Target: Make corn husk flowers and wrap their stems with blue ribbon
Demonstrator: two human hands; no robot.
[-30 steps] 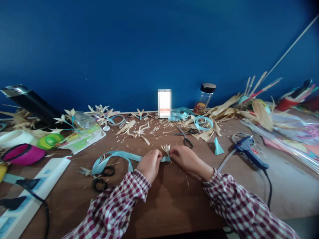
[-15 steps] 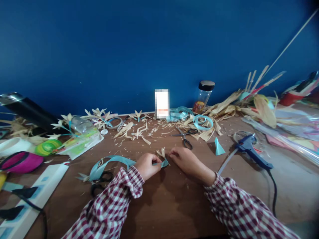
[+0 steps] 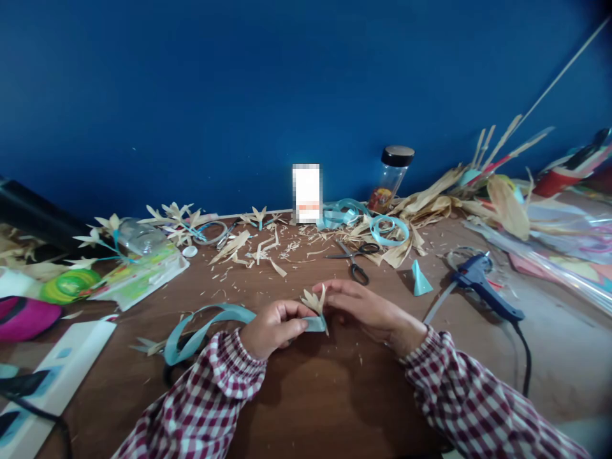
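Note:
My left hand (image 3: 277,328) pinches a light blue ribbon (image 3: 314,324) between thumb and fingers. The ribbon's free length loops away to the left, over dark-handled scissors (image 3: 169,373) partly covered by it and my sleeve. At the ribbon's right end stands a small pale husk flower (image 3: 313,299), its petals pointing up. My right hand (image 3: 366,309) is close beside the flower on the right, fingers stretched out and slightly curved. Its thumb is mostly hidden, and whether a fingertip touches the flower is unclear.
Black-handled scissors (image 3: 356,260) lie beyond my hands amid husk scraps. To the right are a blue folded piece (image 3: 421,280) and a glue gun (image 3: 488,287) with its cord. Finished-looking flowers (image 3: 108,231), a power strip (image 3: 67,363) and a jar (image 3: 389,182) stand around.
My left hand has turned, showing its thumb on top, and the flower now stands more upright. My right hand's fingers have gone from a pinch to stretched out. The view has shifted slightly.

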